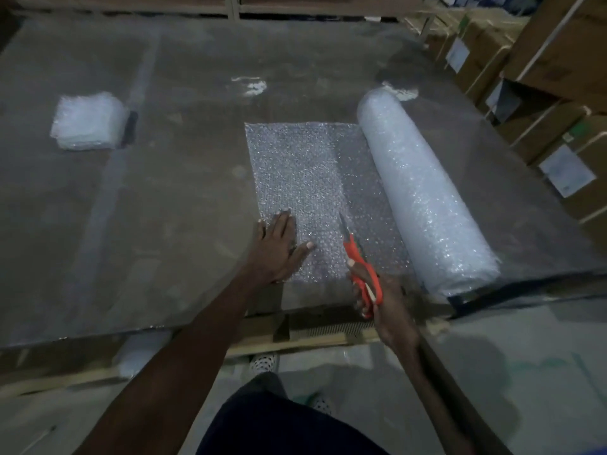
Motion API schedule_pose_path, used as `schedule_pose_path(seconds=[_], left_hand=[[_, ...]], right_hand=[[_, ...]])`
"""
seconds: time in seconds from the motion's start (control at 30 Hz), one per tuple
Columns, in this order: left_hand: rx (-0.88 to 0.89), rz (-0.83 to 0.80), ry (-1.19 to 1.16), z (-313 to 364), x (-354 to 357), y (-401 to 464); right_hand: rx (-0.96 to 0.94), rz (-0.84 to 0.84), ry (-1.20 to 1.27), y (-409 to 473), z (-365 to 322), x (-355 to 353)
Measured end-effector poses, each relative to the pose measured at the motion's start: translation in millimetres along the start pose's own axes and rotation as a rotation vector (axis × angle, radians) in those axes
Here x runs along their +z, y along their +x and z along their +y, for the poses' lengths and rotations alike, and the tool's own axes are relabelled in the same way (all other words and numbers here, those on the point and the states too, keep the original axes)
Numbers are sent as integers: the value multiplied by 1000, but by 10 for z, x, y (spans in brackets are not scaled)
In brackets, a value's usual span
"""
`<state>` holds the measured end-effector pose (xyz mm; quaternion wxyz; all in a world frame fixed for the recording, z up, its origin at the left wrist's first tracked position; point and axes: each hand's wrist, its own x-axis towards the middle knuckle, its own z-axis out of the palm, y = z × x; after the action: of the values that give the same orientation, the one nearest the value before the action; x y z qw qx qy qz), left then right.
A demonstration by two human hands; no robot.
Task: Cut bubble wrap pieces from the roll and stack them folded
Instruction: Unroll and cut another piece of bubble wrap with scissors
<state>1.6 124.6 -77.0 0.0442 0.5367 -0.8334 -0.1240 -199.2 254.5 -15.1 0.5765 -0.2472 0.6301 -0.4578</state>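
Cardboard boxes (558,133) line the right of a dim storeroom, beside a grey counter (164,224). On it, a bubble wrap roll (423,195) trails a flat sheet (305,178) leftward. Left hand (279,247) presses the sheet's near end, fingers spread; right hand (381,300) grips orange scissors (361,267) there. Folded pieces (87,121) sit stacked far left.

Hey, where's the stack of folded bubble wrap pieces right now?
In the head view, the stack of folded pieces sits far left on the table, well apart from the unrolled sheet and the roll on the right.
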Motion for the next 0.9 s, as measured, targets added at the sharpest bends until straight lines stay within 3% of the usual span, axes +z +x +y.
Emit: schedule_pose_path(seconds=[0.57, 0.9], left_hand=[[-28, -19, 125, 47, -23, 21], [-50, -33, -1, 127, 11, 130]], right_hand=[[114, -90, -11, -775, 576, -439], [97, -95, -20, -779, 570, -440]])
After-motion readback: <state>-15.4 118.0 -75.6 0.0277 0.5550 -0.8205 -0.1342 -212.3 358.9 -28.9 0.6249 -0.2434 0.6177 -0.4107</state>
